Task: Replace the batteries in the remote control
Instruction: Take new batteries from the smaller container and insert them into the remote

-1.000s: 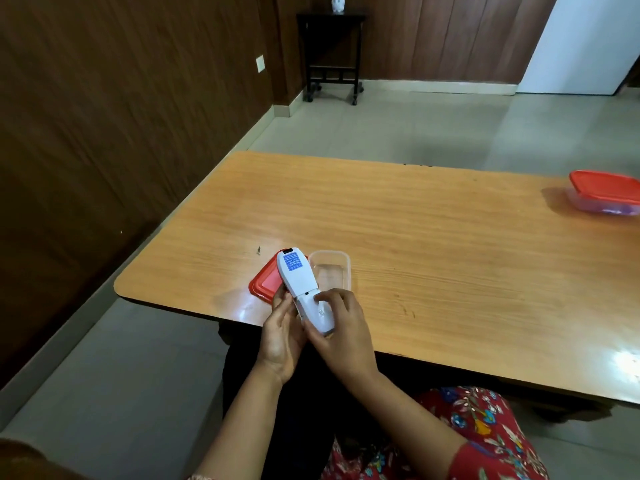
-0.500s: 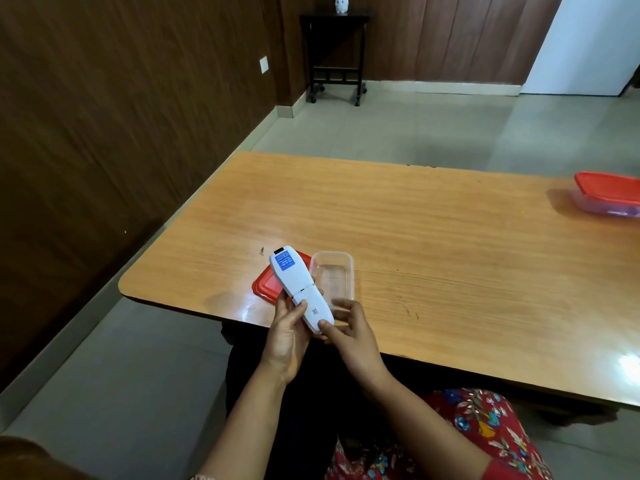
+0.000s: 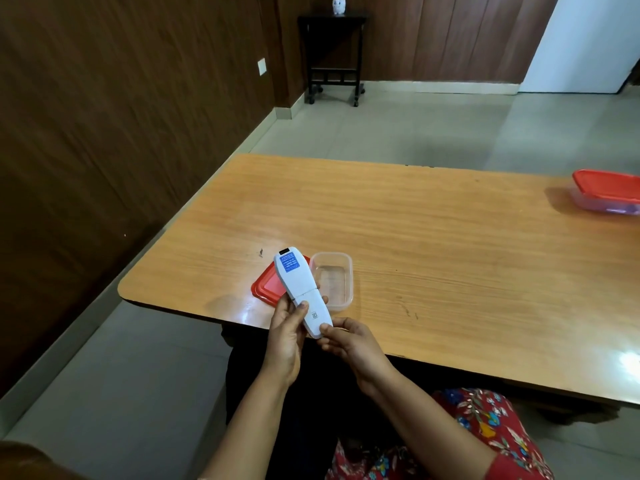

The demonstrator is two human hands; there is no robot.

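A white remote control is held back side up over the near edge of the wooden table, with a blue label near its far end. My left hand grips its lower half from the left, thumb resting on the battery cover below the seam. My right hand pinches the near tip of the remote with thumb and fingers. The battery cover looks closed. No batteries are visible.
A clear, empty plastic container sits on the table just behind the remote, with its red lid lying to its left. A second, red-lidded container stands at the far right. A dark side table is by the back wall.
My right hand has slid off the battery cover down to the remote's near tip. The remote has tilted a little and is held slightly higher.
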